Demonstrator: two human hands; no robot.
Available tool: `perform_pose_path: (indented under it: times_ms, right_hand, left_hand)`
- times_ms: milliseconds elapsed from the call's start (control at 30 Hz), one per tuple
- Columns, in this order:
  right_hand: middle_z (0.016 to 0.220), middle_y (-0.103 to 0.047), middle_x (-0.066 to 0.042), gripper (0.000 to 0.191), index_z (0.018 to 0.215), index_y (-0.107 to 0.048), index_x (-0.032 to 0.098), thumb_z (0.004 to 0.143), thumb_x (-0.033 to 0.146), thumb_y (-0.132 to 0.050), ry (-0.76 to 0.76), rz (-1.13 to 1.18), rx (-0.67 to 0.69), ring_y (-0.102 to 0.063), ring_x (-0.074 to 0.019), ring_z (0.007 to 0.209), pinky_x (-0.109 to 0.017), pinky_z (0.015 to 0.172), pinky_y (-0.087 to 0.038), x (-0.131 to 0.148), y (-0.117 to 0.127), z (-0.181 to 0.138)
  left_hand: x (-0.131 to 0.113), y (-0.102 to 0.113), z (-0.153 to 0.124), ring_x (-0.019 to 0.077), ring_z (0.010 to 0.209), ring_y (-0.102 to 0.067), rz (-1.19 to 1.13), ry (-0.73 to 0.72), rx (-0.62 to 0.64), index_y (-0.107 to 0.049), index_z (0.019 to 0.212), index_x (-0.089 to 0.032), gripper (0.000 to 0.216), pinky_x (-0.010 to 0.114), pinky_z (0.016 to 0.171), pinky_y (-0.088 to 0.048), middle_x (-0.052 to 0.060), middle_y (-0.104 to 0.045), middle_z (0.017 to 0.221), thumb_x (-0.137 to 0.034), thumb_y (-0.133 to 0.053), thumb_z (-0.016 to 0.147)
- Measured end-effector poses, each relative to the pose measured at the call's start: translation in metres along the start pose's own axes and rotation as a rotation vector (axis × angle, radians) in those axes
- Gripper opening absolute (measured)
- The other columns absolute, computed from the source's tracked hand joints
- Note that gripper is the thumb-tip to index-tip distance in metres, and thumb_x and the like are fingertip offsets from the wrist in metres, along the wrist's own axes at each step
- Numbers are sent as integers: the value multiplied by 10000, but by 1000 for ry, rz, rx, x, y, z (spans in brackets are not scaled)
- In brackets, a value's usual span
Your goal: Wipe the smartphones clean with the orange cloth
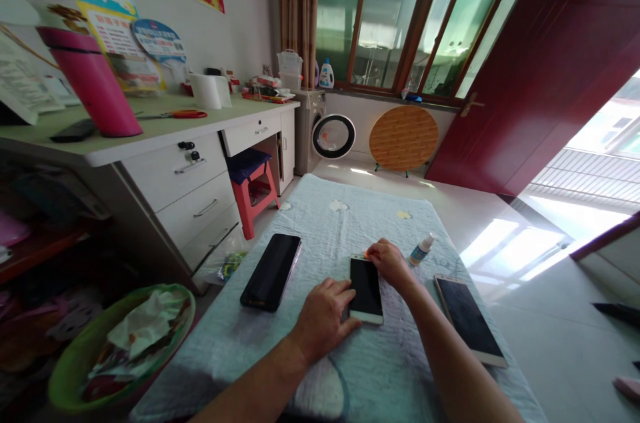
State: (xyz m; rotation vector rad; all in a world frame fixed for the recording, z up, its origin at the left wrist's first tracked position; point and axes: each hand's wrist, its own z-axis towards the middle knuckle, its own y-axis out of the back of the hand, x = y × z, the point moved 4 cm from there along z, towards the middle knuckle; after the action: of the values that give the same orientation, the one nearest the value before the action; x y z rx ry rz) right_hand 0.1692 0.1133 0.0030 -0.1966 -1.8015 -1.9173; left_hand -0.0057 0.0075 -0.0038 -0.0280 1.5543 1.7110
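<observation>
A white smartphone (365,289) with a dark screen lies flat on the cloth-covered table (350,216). My left hand (325,316) holds its left edge, fingertips on the side of the screen and thumb near the lower corner. At the phone's top edge, the fingers of my right hand (389,261) are pinched together. A small orange bit shows by those fingertips; what it is I cannot make out. Just right of that hand stands a small spray bottle (423,249) with a white cap. A black smartphone (273,271) lies to the left, a larger white-edged smartphone (470,319) to the right.
Left of the table are a green basket (63,379) holding crumpled paper and a red stool (260,199) under a desk (165,143). On the desk stand a pink bottle (97,86), orange scissors (187,114) and a paper roll (206,91). A washing machine (306,136) has its door open.
</observation>
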Motion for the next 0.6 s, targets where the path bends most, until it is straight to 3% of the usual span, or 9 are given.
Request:
perform_pose_path:
  times_ms: [200,600]
  right_hand:
    - [820,-605,-31,199,777,-700,171,780,67,-530,18,53,-2,-573,-140,774,-242,753,-415,0,7,-20]
    - [799,-565,-20,198,722,-679,166,735,42,-525,74,183,211,-552,-122,734,-221,688,-390,27,17,-84]
  left_hand:
    - [0,-1,-1,299,1132,-550,15,-3,-17,-649,1180,-178,467,441,996,-432,87,-595,1320,-386,-758,777]
    - [-1,-2,-2,313,1108,-566,31,-30,-32,-648,1170,-158,466,466,977,-444,111,-616,1292,-424,-715,793]
